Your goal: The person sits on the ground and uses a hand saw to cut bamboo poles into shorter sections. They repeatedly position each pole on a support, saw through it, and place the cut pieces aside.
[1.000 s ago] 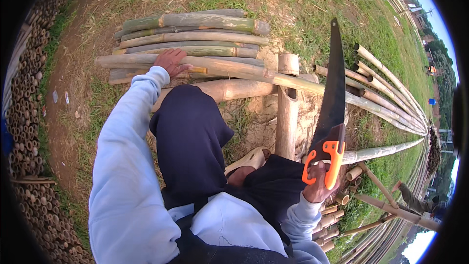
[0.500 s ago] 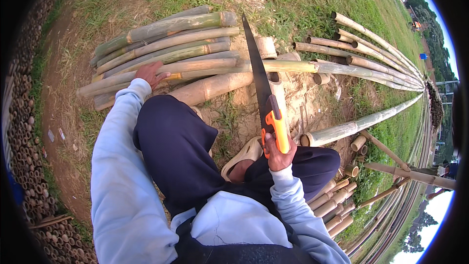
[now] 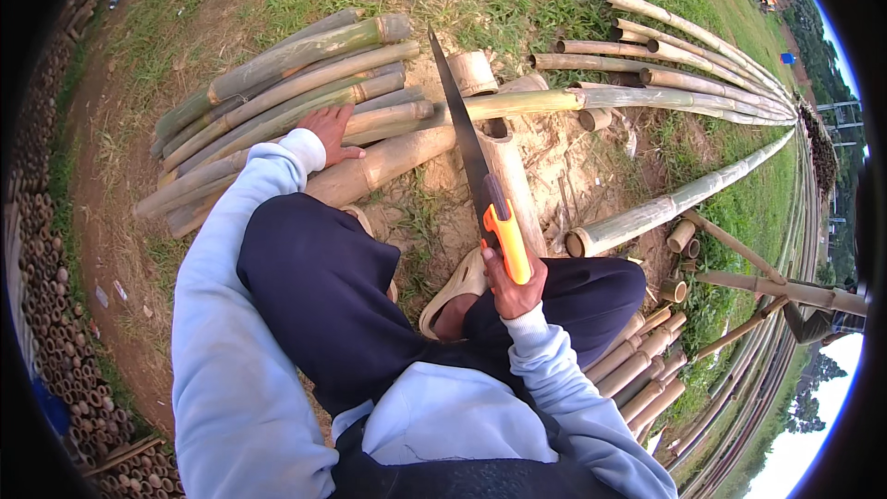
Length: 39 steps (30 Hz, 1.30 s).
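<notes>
My right hand (image 3: 514, 286) grips the orange handle of a handsaw (image 3: 504, 233), whose long dark blade points up and away. In this view the blade crosses in front of a long bamboo pole (image 3: 536, 103); whether it touches the pole I cannot tell. My left hand (image 3: 331, 136) lies flat with fingers spread over bamboo lengths left of the blade. Beyond that hand is a row of cut bamboo lengths (image 3: 305, 54). A thick bamboo piece (image 3: 388, 169) lies under the pole, and an upright-looking hollow bamboo section (image 3: 506, 171) sits just right of the blade.
Long bamboo poles (image 3: 702, 60) stretch off to the right, with one separate pole (image 3: 647, 214) nearer me. Short bamboo pieces (image 3: 637, 370) are stacked by my right knee. A bamboo frame (image 3: 776, 288) stands at right. Piled bamboo ends (image 3: 65, 342) line the far left.
My left hand has moved right along the bamboo lengths, closer to the saw. The saw stays in my right hand and sits slightly further left in view. The whole view has shifted a little.
</notes>
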Motion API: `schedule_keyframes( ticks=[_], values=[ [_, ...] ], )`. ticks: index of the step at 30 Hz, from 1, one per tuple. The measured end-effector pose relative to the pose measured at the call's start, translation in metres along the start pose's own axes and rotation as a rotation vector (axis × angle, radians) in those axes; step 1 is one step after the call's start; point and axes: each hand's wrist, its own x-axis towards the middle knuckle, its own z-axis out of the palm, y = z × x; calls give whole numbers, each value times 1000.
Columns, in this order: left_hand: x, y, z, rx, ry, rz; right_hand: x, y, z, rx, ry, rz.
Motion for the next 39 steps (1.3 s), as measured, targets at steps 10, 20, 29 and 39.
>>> schedule_keyframes(
  ticks=[10,20,29,39],
  values=[
    [51,21,-42,348,-440,-10,6,19,-1,-12,-9,-96],
    [73,34,-42,377,-529,-77,11,29,-3,-59,13,-203],
    [44,29,-37,95,-206,11,10,32,-10,0,28,-215],
    [51,40,-8,-88,25,-196,6,23,-16,19,37,-239]
  ],
)
